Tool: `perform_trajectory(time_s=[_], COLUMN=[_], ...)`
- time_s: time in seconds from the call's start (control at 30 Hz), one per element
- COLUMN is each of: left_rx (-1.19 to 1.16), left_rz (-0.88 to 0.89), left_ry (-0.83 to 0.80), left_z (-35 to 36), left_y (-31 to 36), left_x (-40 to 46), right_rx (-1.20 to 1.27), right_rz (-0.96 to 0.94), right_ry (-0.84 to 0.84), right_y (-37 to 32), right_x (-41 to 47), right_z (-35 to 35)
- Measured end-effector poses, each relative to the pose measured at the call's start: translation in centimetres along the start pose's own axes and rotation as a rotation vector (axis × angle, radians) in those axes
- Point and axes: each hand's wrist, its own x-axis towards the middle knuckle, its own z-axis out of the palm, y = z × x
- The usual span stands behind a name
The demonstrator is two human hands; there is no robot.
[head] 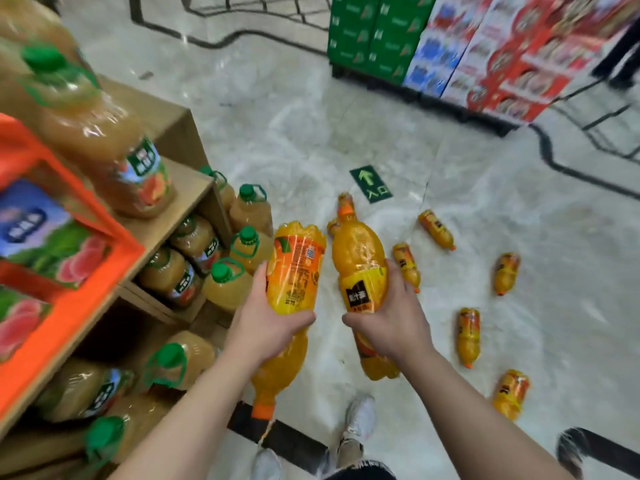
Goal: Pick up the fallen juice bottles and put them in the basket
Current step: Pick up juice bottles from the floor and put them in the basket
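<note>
both hands are full: the left hand (273, 317) wraps a big orange juice bottle (289, 306) cap-down, and the right hand (388, 317) wraps a second bottle (360, 268) cap-up. carry them level with firm grips round the labels, since the plastic looks slick. smaller fallen bottles (469, 336) lie on the floor (294, 133) to the right. wire frames (225, 15) at the far edge are possibly the basket, cropped and blurred.

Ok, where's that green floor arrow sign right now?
In the head view the arrow sign lies flat on the floor, up-centre, just beyond the fallen bottle nearest it, short of the stacked cartons.
</note>
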Motion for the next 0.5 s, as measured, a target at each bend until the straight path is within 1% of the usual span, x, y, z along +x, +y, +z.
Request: perform_trajectory(time_s=[0.13, 0.27, 0.37, 0.5], left_rx=[-0.042, -0.068, -0.095, -0.148], left_rz=[0.080, 0.163, 0.209, 0.224], left_ry=[0.070, 0.145, 0.220, 0.340], left_z=[-4.7, -8.9, -11.3, -13.5], left_y=[5.0, 8.8, 10.7, 11.7], left_x=[-5.3, -10.5, -14.2, -19.2], right_rx=[0.006, 0.000, 0.059, 0.160], right_rz=[-0.085, -0.174, -0.244, -0.354], right_ry=[0.056, 0.102, 0.117, 0.056], right_y=[-5.4, -9.3, -11.6, -13.7], right_x=[-5.0, -9.4, -12.5, -16.2], right_z=[-5.5, -10.1, -12.0, -12.6])
